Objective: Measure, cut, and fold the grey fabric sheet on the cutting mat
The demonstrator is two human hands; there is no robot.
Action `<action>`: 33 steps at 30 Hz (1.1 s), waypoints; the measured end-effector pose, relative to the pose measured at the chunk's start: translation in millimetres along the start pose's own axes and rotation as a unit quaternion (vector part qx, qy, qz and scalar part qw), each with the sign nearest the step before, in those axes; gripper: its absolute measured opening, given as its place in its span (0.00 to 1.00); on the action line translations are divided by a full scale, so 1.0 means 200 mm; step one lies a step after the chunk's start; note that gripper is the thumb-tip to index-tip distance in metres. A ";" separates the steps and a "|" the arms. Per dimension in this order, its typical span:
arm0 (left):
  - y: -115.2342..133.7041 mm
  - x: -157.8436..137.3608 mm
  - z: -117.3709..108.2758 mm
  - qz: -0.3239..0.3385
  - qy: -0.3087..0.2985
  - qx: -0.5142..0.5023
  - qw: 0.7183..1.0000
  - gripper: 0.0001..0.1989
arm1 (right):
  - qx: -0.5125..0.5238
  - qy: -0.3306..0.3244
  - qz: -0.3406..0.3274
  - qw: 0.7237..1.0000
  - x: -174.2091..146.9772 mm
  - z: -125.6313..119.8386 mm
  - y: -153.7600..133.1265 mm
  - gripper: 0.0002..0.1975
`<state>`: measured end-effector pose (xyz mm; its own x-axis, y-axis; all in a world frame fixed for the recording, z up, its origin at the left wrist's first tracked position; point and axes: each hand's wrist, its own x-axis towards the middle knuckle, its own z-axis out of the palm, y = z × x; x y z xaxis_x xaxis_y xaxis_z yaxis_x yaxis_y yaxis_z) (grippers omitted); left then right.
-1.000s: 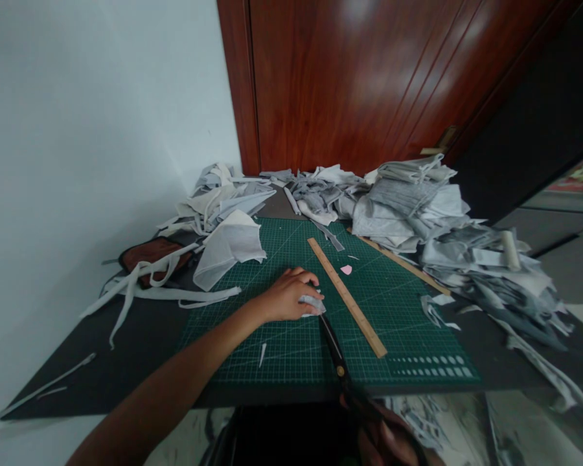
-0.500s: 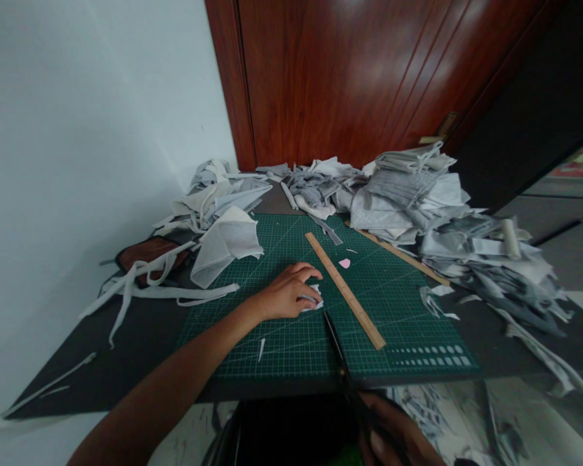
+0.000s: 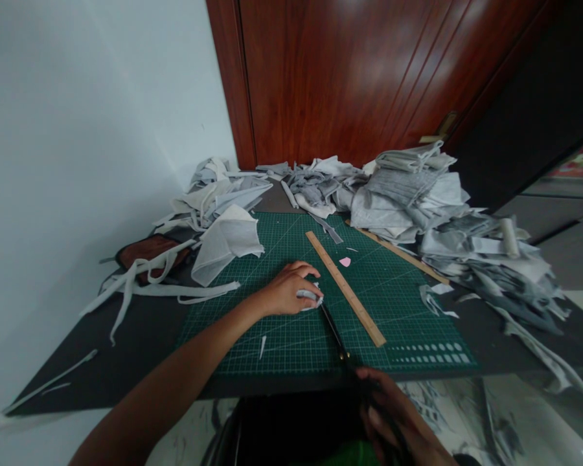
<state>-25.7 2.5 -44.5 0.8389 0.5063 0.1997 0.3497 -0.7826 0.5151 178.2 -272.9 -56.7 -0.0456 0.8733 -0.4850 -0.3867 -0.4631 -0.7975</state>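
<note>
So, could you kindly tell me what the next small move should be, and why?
Probably a small snip with the black scissors at the edge of the pale piece: the left hand holds that piece over the green cutting mat, and the scissors, in the right hand, have their tip right by its edge.

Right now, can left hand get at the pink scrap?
Probably yes: the pink scrap lies uncovered on the green mat, with only the flat wooden ruler between it and the left hand. That hand holds a small pale piece, so would likely need to release it.
</note>
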 end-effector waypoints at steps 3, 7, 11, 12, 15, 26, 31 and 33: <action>0.00 0.00 0.00 -0.003 0.000 0.002 1.000 0.10 | -0.046 0.035 -0.020 0.998 0.00 0.01 0.00 0.28; 0.01 0.00 0.00 -0.005 -0.008 0.009 1.000 0.09 | -0.101 0.029 -0.020 0.994 0.02 0.00 -0.02 0.30; 0.02 0.00 0.00 0.002 -0.015 0.014 1.000 0.08 | -0.170 0.023 -0.055 0.984 0.03 -0.02 -0.06 0.29; 0.02 0.00 0.00 0.004 -0.015 0.016 1.000 0.08 | -0.174 0.027 -0.063 0.982 0.03 -0.01 -0.06 0.29; 0.03 0.00 -0.01 0.006 -0.014 0.024 1.000 0.08 | -0.150 0.036 -0.052 0.987 0.02 0.00 -0.06 0.28; 0.01 0.00 0.00 0.042 0.005 0.000 0.999 0.07 | -0.098 -0.007 -0.029 0.995 0.06 -0.04 0.03 0.29; -0.01 0.00 0.00 0.033 -0.008 -0.001 0.999 0.08 | -0.120 -0.033 -0.013 0.992 0.04 -0.03 0.01 0.32; -0.02 0.01 0.00 0.039 -0.008 -0.003 0.999 0.08 | -0.116 -0.030 -0.008 0.993 0.01 -0.02 0.00 0.33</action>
<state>-25.8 5.9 -46.5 0.8706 0.4370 0.2260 0.2801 -0.8179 0.5026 181.3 -271.5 -58.1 -0.0989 0.8851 -0.4547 -0.1653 -0.4653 -0.8696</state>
